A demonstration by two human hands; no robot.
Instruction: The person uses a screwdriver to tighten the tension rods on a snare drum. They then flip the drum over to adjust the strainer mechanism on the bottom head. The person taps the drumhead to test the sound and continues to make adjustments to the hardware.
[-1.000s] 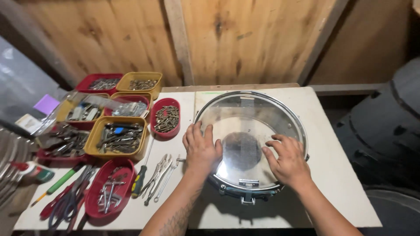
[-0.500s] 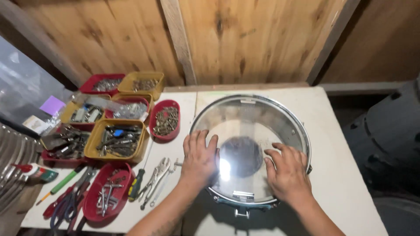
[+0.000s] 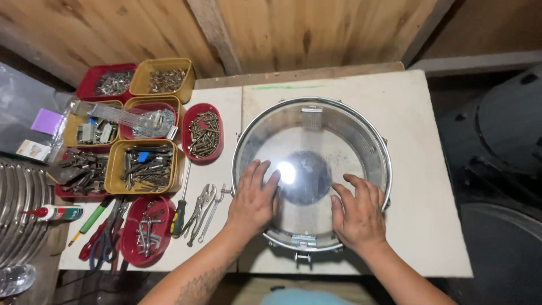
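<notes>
Item: snare drum point(image 3: 311, 169), chrome-rimmed, clear head up, lying flat on the pale table point(image 3: 429, 169), towards its middle and right, near edge close to you. Your left hand point(image 3: 254, 200) lies palm down on the lower-left part of the drumhead, fingers spread and relaxed, gripping nothing. Your right hand point(image 3: 357, 214) lies likewise on the lower-right part, fingers splayed, flat, holding nothing; the two hands sit well apart with the dark patch point(image 3: 307, 178) of the head between them. Left of the drum, just beside your left hand: pliers and wrenches point(image 3: 204, 210) loose on the table, then a screwdriver point(image 3: 179, 212). Further left: a red oval tray of screws point(image 3: 203, 133), a yellow tray of dark tools point(image 3: 145, 167), and more red and yellow trays of hardware point(image 3: 138, 82) towards the wooden wall point(image 3: 316, 31).
</notes>
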